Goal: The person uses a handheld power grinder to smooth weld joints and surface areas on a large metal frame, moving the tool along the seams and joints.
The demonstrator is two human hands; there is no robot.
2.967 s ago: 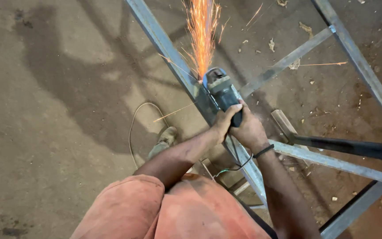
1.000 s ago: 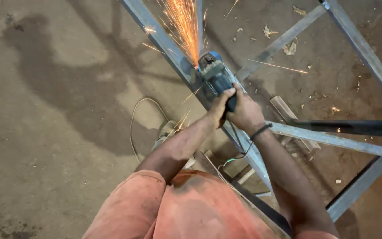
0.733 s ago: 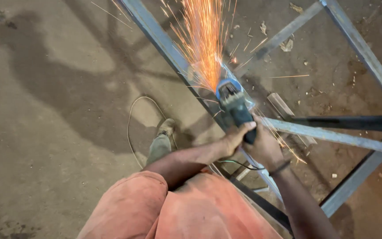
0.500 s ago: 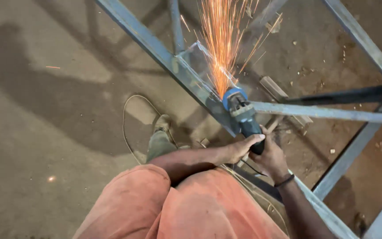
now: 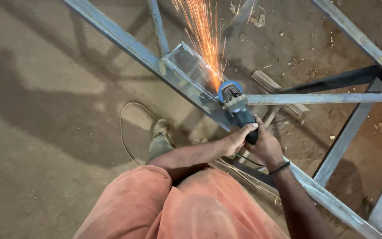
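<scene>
A blue and dark angle grinder (image 5: 236,106) presses against a long grey steel bar (image 5: 124,42) of a metal frame, beside a welded plate (image 5: 186,68). Orange sparks (image 5: 204,40) spray away from me, toward the top of the view. My left hand (image 5: 235,139) and my right hand (image 5: 266,146) are both wrapped around the grinder's dark handle, close together. A dark band (image 5: 280,168) sits on my right wrist. My orange-clad knees fill the bottom of the view.
More steel bars cross at the right (image 5: 319,98) and far right (image 5: 359,37). A thin power cord (image 5: 124,132) loops on the dirt floor by my shoe (image 5: 159,130). Wood and metal scraps (image 5: 270,84) lie under the frame.
The grinder and both hands have slid along the long bar toward the crossing bar. The view has shifted and the welded plate has come into sight. Sparks keep flying.
</scene>
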